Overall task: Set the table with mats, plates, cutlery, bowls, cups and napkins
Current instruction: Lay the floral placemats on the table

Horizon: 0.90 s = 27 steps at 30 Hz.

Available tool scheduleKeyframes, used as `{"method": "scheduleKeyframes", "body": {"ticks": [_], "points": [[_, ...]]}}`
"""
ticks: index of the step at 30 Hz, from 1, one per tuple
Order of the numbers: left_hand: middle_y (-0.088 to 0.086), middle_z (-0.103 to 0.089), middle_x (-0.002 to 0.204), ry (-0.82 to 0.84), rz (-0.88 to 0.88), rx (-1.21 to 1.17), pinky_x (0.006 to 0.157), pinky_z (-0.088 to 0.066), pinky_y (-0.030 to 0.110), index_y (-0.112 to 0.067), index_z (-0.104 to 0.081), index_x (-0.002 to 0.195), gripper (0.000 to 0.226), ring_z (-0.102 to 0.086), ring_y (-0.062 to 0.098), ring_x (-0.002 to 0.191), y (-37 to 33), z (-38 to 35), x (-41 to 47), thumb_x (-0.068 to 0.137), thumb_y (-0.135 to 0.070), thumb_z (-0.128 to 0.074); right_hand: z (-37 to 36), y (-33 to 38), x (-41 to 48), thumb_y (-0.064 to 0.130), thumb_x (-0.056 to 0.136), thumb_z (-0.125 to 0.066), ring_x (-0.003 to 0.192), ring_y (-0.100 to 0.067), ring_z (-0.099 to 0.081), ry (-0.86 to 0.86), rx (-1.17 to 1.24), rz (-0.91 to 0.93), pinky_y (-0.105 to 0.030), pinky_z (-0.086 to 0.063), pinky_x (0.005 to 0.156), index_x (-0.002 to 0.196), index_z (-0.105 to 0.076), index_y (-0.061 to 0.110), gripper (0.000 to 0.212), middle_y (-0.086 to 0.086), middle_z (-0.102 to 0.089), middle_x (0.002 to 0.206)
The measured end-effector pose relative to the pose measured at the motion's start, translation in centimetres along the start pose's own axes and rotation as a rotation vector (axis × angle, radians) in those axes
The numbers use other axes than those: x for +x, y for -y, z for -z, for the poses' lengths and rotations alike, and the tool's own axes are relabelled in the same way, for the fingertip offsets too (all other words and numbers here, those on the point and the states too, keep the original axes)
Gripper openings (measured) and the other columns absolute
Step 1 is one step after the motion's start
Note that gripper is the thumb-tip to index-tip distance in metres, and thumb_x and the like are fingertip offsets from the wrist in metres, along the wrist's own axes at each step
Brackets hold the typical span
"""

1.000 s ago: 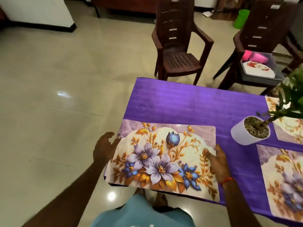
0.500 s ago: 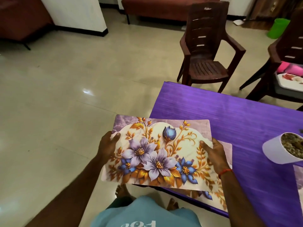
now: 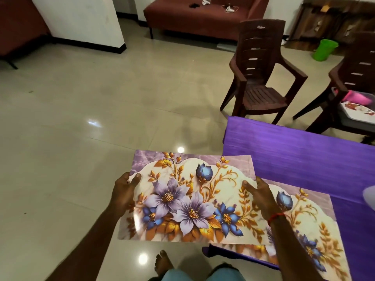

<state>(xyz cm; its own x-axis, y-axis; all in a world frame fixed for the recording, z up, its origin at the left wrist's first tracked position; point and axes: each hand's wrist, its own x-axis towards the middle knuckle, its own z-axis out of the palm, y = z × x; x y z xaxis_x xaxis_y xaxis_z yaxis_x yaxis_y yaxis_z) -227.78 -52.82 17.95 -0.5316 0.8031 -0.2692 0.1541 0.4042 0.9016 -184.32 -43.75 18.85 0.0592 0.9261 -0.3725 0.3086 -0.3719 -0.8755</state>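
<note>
- Your left hand pinches the floral mat at its left edge, thumb on top.
- Your right hand grips its right edge.
- The mat hangs mostly over the floor, left of the purple counter.
- A second mat lies on the counter's near corner.

I see the worktop draped in purple cloth; a floral placemat lies on it, with a pale rounded object just right of the placemat.
</note>
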Motion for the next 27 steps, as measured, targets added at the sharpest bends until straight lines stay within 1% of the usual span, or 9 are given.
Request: {"method": "scheduleKeyframes", "body": {"ticks": [2,5,7,9,13,15,19,23,27], "points": [[0.006,-0.073,0.105,-0.002,0.005,-0.009,0.077,-0.050,0.031,-0.009,-0.068,0.113,0.023,-0.066,0.020,0.090,0.3,2.1,0.6,0.100,-0.027,-0.066,-1.8,0.0,-0.2,0.052,0.087,-0.072,0.104,-0.022,-0.068,0.004,-0.032,-0.006,-0.048,-0.057,0.091,0.121,-0.063,0.023,0.045,-0.001,-0.071,0.115],[-0.006,-0.077,0.081,0.011,0.014,-0.037,0.070,-0.052,0.031,-0.015,-0.070,0.096,0.009,-0.067,0.014,0.076,0.8,4.9,1.5,0.100,-0.022,-0.066,-4.5,0.9,-0.6,0.043,0.093,-0.068,0.106,-0.020,-0.067,0.032,-0.063,0.004,-0.046,-0.055,0.094,0.123,-0.062,0.021,0.038,0.001,-0.070,0.116],[-0.011,-0.077,0.078,0.017,0.017,-0.045,0.066,-0.053,0.031,-0.015,-0.070,0.093,0.010,-0.068,0.008,0.068,1.1,5.9,2.0,0.100,-0.021,-0.066,-5.7,2.0,-0.7,0.038,0.094,-0.067,0.102,-0.018,-0.068,0.041,-0.064,0.012,-0.037,-0.056,0.085,0.119,-0.063,0.021,0.030,0.005,-0.071,0.110],[-0.010,-0.077,0.080,0.016,0.023,-0.060,0.067,-0.053,0.031,-0.014,-0.071,0.094,0.010,-0.068,0.006,0.067,1.4,6.8,2.9,0.099,-0.022,-0.067,-6.8,3.1,-0.3,0.033,0.095,-0.067,0.098,-0.016,-0.068,0.033,-0.067,0.015,-0.029,-0.052,0.074,0.116,-0.064,0.021,0.024,0.007,-0.071,0.104],[-0.009,-0.078,0.082,0.021,0.035,-0.079,0.066,-0.053,0.031,-0.015,-0.071,0.094,0.009,-0.069,0.004,0.068,1.1,7.9,5.4,0.099,-0.022,-0.067,-8.9,5.9,1.0,0.028,0.098,-0.064,0.085,-0.004,-0.064,0.031,-0.082,0.029,-0.017,-0.047,0.061,0.110,-0.061,0.018,0.016,0.009,-0.067,0.096],[-0.010,-0.077,0.080,0.022,0.038,-0.073,0.065,-0.053,0.029,-0.018,-0.070,0.094,0.008,-0.069,0.003,0.067,0.7,8.3,7.2,0.099,-0.023,-0.068,-9.9,6.6,2.2,0.026,0.098,-0.064,0.082,-0.001,-0.065,0.021,-0.073,0.040,-0.012,-0.047,0.058,0.109,-0.061,0.016,0.015,0.008,-0.068,0.095],[-0.003,-0.076,0.083,0.046,0.028,-0.047,0.067,-0.054,0.033,-0.018,-0.070,0.095,0.012,-0.069,0.016,0.074,-0.7,9.0,12.4,0.099,-0.029,-0.068,-12.4,7.8,5.3,0.033,0.096,-0.066,0.089,-0.017,-0.072,0.006,-0.037,0.010,-0.027,-0.054,0.066,0.119,-0.062,0.014,0.030,-0.004,-0.074,0.104],[0.001,-0.076,0.088,0.072,0.015,-0.019,0.071,-0.055,0.038,-0.020,-0.070,0.095,0.011,-0.068,0.020,0.076,-2.8,9.1,18.8,0.098,-0.030,-0.068,-15.3,9.5,9.0,0.034,0.096,-0.066,0.077,-0.015,-0.074,-0.022,0.020,-0.035,-0.024,-0.056,0.056,0.122,-0.059,0.015,0.033,-0.003,-0.074,0.099],[0.009,-0.077,0.100,0.106,-0.001,0.025,0.076,-0.059,0.042,-0.012,-0.070,0.111,0.024,-0.073,0.027,0.085,-5.2,9.6,25.3,0.099,-0.032,-0.068,-17.8,11.9,12.8,0.032,0.095,-0.068,0.077,-0.018,-0.076,-0.040,0.099,-0.066,-0.030,-0.059,0.059,0.123,-0.059,0.015,0.034,-0.004,-0.076,0.097]]}}
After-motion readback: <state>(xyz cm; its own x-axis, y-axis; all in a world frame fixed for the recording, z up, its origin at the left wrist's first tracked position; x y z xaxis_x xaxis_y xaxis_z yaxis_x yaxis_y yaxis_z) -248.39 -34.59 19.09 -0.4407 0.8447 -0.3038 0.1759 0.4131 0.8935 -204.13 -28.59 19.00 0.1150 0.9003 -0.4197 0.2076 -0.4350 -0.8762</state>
